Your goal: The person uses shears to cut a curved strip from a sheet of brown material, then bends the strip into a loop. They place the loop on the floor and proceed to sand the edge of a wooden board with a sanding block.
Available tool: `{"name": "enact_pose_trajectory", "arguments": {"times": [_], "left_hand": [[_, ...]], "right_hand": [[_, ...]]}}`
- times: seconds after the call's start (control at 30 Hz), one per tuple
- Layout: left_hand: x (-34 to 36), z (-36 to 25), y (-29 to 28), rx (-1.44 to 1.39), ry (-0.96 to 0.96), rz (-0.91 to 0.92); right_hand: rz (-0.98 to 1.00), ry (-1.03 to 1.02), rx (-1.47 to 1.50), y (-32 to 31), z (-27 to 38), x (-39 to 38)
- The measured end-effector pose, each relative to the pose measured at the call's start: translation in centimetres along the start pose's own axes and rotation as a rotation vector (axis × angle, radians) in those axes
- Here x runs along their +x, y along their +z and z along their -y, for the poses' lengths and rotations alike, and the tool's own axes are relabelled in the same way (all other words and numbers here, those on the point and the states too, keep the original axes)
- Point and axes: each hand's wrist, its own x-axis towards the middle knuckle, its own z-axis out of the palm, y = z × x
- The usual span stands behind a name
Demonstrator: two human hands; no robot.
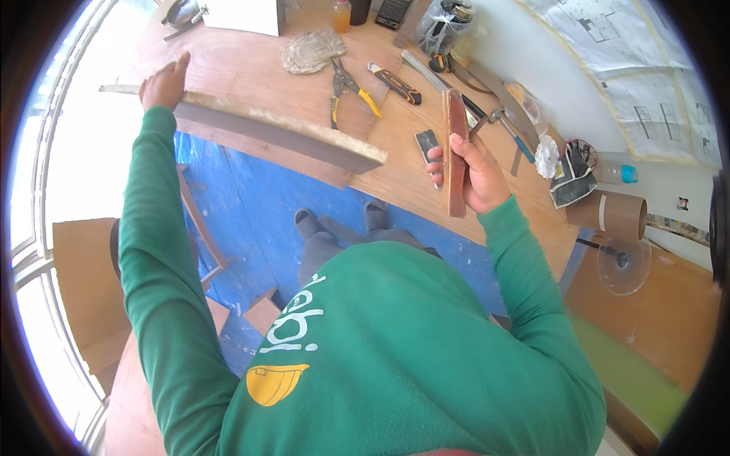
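My left hand (163, 85) is closed over the top of a long board (266, 134) near its far left end. The board stands on its long edge along the worktable's front side, its pale rough edge facing up and its brown face toward me. In my right hand (484, 173) is a narrow brown wooden block (455, 163) with a reddish-brown face, held upright above the table. Fingers wrap round its lower half, and the thumb lies along its side. The block is apart from the board. A small dark rectangular thing (427, 142) lies behind my right fingers, partly hidden.
On the wooden worktable (243, 57) lie tin snips (351, 90), a utility knife (395, 83), a crumpled pale cloth (312, 52), a hammer (511, 131) and a tape measure (439, 63). A brown cardboard tube (616, 213) is at the right. Blue sheeting (258, 190) covers the floor.
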Motion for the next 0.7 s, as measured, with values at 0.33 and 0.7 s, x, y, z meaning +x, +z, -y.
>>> {"name": "enact_pose_trajectory", "arguments": {"times": [0.33, 0.7], "left_hand": [[-2.0, -1.4, 0.4, -0.033, 0.283, -0.283], [-2.5, -1.6, -1.0, -0.373, 0.531, -0.304]], "right_hand": [[-0.023, -0.621, -0.699, 9.2, 2.3, 2.9], [0.016, -0.959, -1.028, 17.7, 5.0, 7.4]]}}
